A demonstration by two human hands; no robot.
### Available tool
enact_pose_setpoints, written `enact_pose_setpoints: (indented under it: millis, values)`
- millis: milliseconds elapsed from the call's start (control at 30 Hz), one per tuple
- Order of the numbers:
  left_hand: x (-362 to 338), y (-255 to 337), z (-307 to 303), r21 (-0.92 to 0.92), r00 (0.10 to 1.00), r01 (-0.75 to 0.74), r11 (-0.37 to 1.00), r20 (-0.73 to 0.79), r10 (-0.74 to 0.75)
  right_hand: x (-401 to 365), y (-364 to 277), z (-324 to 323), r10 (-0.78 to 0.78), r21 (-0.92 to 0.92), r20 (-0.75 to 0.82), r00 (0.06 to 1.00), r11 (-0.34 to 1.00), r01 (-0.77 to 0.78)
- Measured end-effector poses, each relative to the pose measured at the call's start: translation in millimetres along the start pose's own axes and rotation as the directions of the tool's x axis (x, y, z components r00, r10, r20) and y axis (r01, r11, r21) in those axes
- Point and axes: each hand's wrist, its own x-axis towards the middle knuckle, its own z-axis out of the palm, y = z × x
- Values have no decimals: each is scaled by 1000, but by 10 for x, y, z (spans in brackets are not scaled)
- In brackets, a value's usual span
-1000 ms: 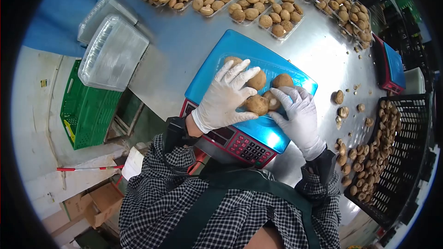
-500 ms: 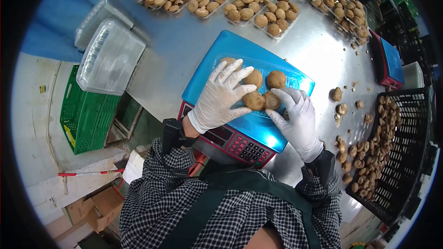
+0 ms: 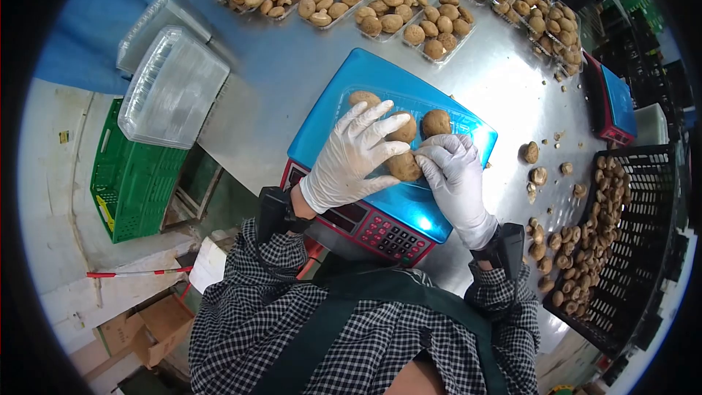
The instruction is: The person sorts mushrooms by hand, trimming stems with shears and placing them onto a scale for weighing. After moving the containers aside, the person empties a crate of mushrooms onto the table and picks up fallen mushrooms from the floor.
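Note:
Several brown mushrooms [image 3: 436, 122] lie in a clear plastic tray [image 3: 418, 102] on the blue plate of a weighing scale [image 3: 349, 73]. My left hand [image 3: 351, 157], in a white glove, rests over the tray's left side with fingers spread. Its thumb and forefinger lie on either side of a mushroom [image 3: 404, 167], and its other fingertips are close to two more. At the tray's right side, my gloved right hand [image 3: 455, 175] has its thumb and fingers drawn together in a pinch. They cover the mushroom that showed there before, so the grip itself is mostly hidden.
Filled mushroom trays [image 3: 439, 29] line the table's far side. Stacked clear trays [image 3: 175, 88] stand at the left above a green crate [image 3: 135, 179]. On the right, loose mushrooms [image 3: 585, 249] spill from a black crate [image 3: 643, 227], and a second scale [image 3: 618, 99] sits behind.
My right hand has shifted slightly left and its fingers have closed over the mushroom there. My left hand stays nearly in place, its fingers a little lower.

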Motion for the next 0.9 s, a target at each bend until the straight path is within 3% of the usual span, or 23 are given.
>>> enact_pose_setpoints:
  millis: [167, 233, 367, 533, 767, 900]
  values:
    - [28, -5, -50, -34, 999, 43, 998, -19, -43, 3, -74, -87, -15, -16, 21, 1000, 1000, 15]
    - [43, 3, -54, -9, 999, 44, 999, 27, -43, -21, -118, -93, -36, -164, 58, 998, 985, 45]
    - [21, 11, -88, 12, 999, 52, 999, 7, -53, -68, -5, -59, -32, -118, 60, 998, 992, 39]
    - [-120, -63, -149, 139, 981, 193, 971, -33, -190, -39, -37, -46, 19, -172, 64, 998, 985, -8]
    - [-168, -163, -110, -55, 986, 161, 985, -25, -163, 30, -126, -111, 35, -274, 99, 994, 962, -6]
    - [-169, -190, -120, -94, 987, 159, 983, 11, -159, 40, -184, -48, -3, -402, 177, 984, 913, 75]
